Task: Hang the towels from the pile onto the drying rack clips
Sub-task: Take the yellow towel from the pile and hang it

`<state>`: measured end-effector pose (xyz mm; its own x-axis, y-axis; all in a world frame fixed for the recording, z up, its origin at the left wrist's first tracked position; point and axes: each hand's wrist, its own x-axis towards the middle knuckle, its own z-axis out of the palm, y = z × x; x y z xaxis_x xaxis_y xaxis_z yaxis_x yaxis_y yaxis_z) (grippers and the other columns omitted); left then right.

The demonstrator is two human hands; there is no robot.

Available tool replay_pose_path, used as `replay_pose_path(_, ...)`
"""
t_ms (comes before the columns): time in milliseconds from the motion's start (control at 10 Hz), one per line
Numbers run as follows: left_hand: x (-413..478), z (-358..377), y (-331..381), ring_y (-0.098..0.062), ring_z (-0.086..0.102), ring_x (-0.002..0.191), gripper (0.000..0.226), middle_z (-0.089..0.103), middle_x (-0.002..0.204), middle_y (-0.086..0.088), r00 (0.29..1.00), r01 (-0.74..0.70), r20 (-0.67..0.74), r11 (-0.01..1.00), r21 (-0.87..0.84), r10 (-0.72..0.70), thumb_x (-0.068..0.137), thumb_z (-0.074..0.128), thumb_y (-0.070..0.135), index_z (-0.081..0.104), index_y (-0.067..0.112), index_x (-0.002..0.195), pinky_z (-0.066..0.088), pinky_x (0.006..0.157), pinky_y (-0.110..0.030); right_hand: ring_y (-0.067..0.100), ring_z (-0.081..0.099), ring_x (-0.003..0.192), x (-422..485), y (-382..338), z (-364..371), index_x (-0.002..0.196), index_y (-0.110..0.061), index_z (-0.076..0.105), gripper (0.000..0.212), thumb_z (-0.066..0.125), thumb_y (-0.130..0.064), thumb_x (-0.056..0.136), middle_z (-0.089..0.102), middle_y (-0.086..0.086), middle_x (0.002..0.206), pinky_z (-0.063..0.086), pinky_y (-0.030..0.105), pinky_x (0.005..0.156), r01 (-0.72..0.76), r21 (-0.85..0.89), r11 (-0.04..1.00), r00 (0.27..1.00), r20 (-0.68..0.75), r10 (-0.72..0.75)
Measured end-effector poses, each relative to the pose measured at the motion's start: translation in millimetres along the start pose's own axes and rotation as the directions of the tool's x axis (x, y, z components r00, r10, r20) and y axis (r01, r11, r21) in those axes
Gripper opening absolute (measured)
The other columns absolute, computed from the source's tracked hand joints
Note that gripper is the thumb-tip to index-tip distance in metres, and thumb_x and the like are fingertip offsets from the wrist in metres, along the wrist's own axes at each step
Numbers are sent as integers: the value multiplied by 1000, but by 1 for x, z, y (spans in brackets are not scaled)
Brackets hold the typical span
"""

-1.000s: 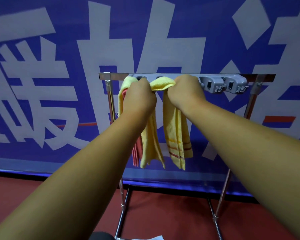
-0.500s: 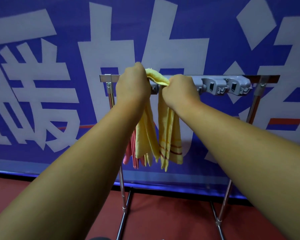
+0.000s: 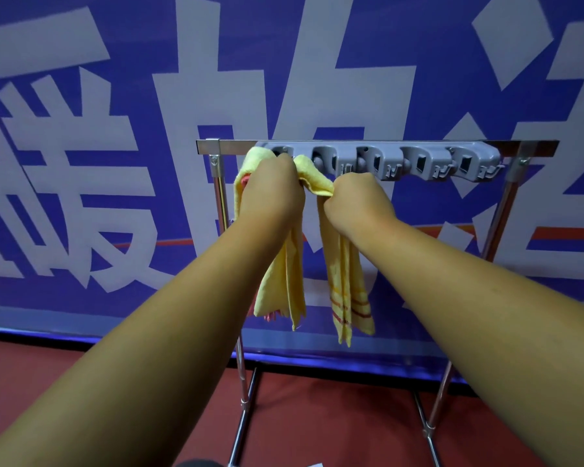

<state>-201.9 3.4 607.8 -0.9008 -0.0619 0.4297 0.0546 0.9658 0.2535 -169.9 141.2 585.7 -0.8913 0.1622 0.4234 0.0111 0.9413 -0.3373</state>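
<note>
Two fists hold one yellow terry towel [image 3: 348,291], red-striped near its hem, right under the grey plastic clip rail [image 3: 418,160] mounted along the top bar of the chrome tube drying rack [image 3: 538,147]. The left hand [image 3: 270,188] is the higher and nearer to the rail, its knuckles close against the leftmost clip. The right hand [image 3: 356,197] sits lower, just beside it. Both grip the cloth with fingers curled round it, though the fingers themselves are turned away from the camera.

Between the fists a short bunched span of towel runs left to right, along the rail, and lies just below and a little left of the second clip [image 3: 321,157]. The two tails hang straight down. The coming push, I judge, goes up and slightly right, with the left hand leading.

Four clips to the right of the left hand show open mouths with nothing in them. The leftmost is mostly hidden by hand and cloth. A pink towel [image 3: 246,179] peeps out behind the yellow one there and seems to hang from it, but I cannot tell for sure. The pile is not in view. Behind stands a blue banner [image 3: 132,32] with large white characters, above a red floor [image 3: 334,416].
</note>
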Motion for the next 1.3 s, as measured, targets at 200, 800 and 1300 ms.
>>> replay_pose_path(200, -22, 17, -5, -27, 65, 93, 15, 67, 105, -11, 993, -15, -119, 975, -220, -12, 103, 57, 13, 63, 7, 115, 54, 81, -39, 25, 58, 70, -2, -4, 16, 94, -12, 65, 11, 55, -10, 98, 58, 9, 88, 41, 32, 52, 13, 43, 999, 1000, 25, -14)
replay_pose_path(800, -71, 127, -46, -27, 65, 73, 14, 66, 83, -9, 959, 263, 236, 812, -520, -159, 91, 58, 18, 65, 7, 86, 46, 56, -29, 19, 72, 68, -47, 38, 114, 93, -19, 72, 23, 65, -40, 97, 76, 3, 75, 57, 32, 63, -177, 142, 974, 869, 488, 87)
replay_pose_path(1300, -117, 234, -85, -36, 67, 87, 20, 75, 94, -12, 878, 240, 477, 902, -359, -44, 90, 70, 24, 77, 10, 104, 45, 69, -31, 25, 65, 85, -94, 99, 205, 103, -15, 69, 17, 73, -25, 90, 67, 6, 97, 47, 32, 62, -94, -69, 993, 715, 689, 116)
